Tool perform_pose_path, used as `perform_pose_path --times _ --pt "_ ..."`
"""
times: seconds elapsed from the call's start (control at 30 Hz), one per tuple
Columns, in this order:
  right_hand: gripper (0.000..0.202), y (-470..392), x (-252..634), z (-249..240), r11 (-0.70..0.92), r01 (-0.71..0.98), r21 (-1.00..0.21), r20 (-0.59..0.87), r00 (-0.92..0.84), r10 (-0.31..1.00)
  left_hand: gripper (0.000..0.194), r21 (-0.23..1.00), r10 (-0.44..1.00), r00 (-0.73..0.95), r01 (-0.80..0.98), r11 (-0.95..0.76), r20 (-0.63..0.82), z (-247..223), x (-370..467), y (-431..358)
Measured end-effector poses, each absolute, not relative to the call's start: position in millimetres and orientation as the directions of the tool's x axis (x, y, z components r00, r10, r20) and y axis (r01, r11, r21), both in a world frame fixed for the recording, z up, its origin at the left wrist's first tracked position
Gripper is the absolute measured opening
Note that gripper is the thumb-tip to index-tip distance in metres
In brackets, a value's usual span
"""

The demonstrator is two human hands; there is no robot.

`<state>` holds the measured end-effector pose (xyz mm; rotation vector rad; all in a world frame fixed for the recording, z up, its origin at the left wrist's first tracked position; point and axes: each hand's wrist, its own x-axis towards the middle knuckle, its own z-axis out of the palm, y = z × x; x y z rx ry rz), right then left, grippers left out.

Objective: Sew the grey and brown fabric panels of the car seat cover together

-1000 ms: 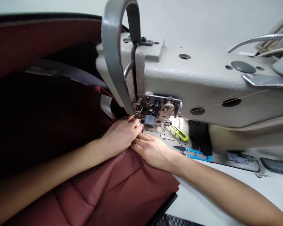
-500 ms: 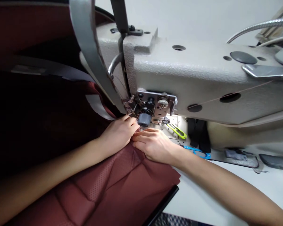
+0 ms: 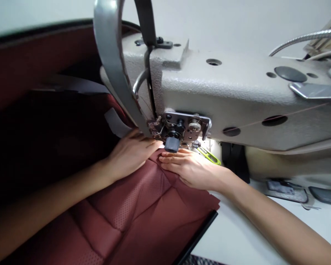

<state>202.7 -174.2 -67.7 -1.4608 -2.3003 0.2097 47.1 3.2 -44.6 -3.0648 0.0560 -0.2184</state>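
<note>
Quilted cover (image 3: 143,206): dark red, with perforated dotted panels between plain stitched seams; black edge trim. Sewing machine (image 3: 237,99): beige-grey, textured finish, with a grey knob (image 3: 171,144). Thread snips (image 3: 209,156): lime green. Desk (image 3: 237,235): white.

Setting: sewing workshop, upholstery type. Evidence — a heavy grey industrial sewing machine (image 3: 237,95) fills the view, thread running along its arm, a built-in light on the needle area. A green thread snip (image 3: 209,156) lies on the white work table (image 3: 237,235). Quilted, perforated dark red leather-like material (image 3: 143,213) is spread under the machine — seat-cover style panels.
</note>
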Motion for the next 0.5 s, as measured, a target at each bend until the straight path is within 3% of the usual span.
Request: perform_pose_path --times 0.1,0.27,0.37,0.5 --pt "0.037 -178 202 -74 0.446 0.85 -0.279 0.259 -0.381 0.888 0.036 -0.097 -0.021 0.99 -0.008 -0.995 0.139 -38 45 8" --pt "0.034 -177 195 -87 0.405 0.902 -0.148 0.31 -0.346 0.886 0.029 -0.047 0.04 0.987 0.033 -0.998 -0.154 -40 50 -13" --pt "0.032 -176 194 -90 0.376 0.919 -0.118 0.342 -0.318 0.884 0.031 -0.048 0.087 0.976 0.079 -0.996 -0.197 -41 53 -22" --pt "0.03 -174 193 -93 0.34 0.937 -0.081 0.382 -0.286 0.879 0.026 0.047 0.114 0.971 0.126 -0.991 -0.209 -41 58 -16"
